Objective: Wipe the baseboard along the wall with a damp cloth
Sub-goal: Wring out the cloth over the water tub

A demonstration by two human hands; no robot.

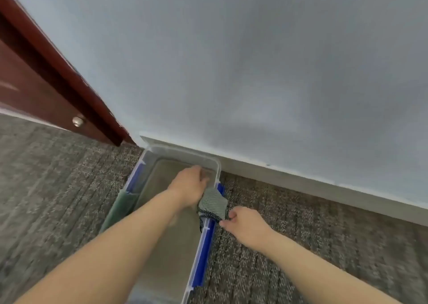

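A grey cloth (214, 203) with a dark edge hangs over the right rim of a clear plastic tub (185, 156) with blue clips. My left hand (188, 185) reaches into the tub and holds the cloth's upper end. My right hand (244, 222) pinches the cloth's lower corner outside the rim. The pale baseboard (301, 178) runs along the foot of the grey wall, right behind the tub.
A green cloth (122, 206) is draped over the tub's left rim. A dark red wooden door (41, 88) with a metal stop (78, 120) stands open at the left. Grey carpet (312, 245) covers the floor.
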